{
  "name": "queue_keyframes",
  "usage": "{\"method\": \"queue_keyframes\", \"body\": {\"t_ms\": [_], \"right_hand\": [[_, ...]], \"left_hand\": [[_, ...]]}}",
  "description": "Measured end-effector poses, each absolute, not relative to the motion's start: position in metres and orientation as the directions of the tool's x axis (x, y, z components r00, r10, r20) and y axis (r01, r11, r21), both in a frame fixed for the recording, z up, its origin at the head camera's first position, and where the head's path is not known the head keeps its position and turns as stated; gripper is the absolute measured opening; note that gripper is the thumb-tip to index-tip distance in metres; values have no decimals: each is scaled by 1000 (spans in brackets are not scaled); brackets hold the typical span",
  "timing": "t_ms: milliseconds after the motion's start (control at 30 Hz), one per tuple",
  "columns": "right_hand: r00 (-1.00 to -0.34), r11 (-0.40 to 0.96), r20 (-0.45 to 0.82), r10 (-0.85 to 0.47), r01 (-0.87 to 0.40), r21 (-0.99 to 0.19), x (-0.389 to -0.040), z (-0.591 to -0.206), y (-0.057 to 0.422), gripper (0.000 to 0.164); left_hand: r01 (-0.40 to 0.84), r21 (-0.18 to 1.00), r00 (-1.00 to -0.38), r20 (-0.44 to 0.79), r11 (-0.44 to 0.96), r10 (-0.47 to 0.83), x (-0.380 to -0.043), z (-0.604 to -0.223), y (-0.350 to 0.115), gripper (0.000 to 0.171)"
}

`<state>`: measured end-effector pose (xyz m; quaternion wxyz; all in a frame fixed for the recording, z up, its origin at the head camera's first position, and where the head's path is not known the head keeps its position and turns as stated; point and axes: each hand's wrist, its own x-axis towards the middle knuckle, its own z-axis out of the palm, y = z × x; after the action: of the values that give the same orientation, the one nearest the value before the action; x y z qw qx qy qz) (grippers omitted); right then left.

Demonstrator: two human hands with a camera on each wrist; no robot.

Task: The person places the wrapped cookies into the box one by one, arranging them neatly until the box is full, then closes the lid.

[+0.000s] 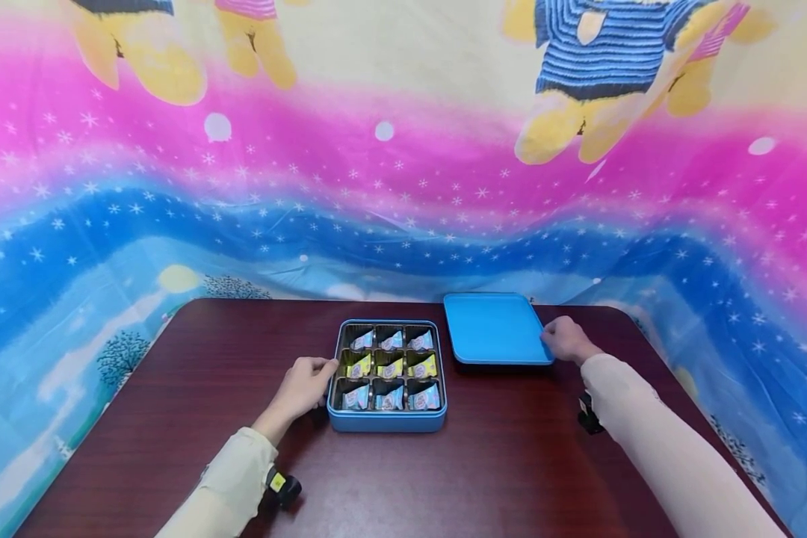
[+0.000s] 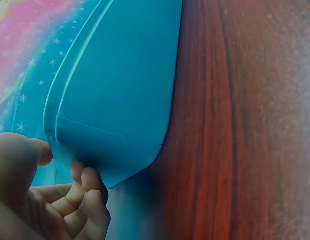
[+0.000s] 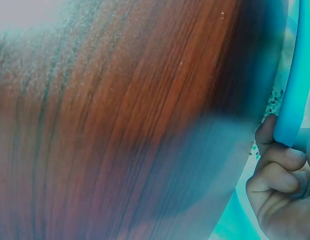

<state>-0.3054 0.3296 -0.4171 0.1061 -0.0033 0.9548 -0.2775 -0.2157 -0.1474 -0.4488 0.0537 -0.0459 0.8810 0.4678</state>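
Observation:
A blue square tin [image 1: 388, 423] stands on the table, its dark divided insert filled with small wrapped candies [image 1: 390, 366]. The middle row has yellow wrappers; the rows behind and in front have pale blue and pink ones. My left hand [image 1: 304, 385] holds the tin's left side, thumb at the rim; in the left wrist view its curled fingers [image 2: 92, 200] meet the outer wall near a corner. Out to the right, my right hand [image 1: 568, 340] pinches the right edge of the blue lid [image 1: 498, 329], inner side up. The right wrist view shows thumb and fingers around the lid's rim [image 3: 291, 100].
The dark red wooden table [image 1: 511, 463] has rounded far corners. A patterned cloth [image 1: 390, 187] with snowflakes and cartoon figures hangs along its back and sides. Dark wrist cameras [image 1: 284, 486] are strapped to both forearms. The lid lies close to the tin's right side.

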Motion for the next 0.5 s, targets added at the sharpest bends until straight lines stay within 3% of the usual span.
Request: {"method": "queue_keyframes", "body": {"t_ms": [133, 333, 500], "right_hand": [[-977, 828, -199, -75, 50, -559, -301, -415, 334, 33], [-977, 815, -185, -107, 20, -579, -296, -413, 340, 41], [-979, 811, -168, -116, 4, -585, -289, -409, 340, 33]], "left_hand": [[-130, 827, -990, -134, 547, -34, -217, -446, -149, 45], [-104, 827, -994, -94, 553, -46, -217, -438, -150, 41], [-62, 819, -998, -46, 571, -43, -217, -428, -148, 37]]}}
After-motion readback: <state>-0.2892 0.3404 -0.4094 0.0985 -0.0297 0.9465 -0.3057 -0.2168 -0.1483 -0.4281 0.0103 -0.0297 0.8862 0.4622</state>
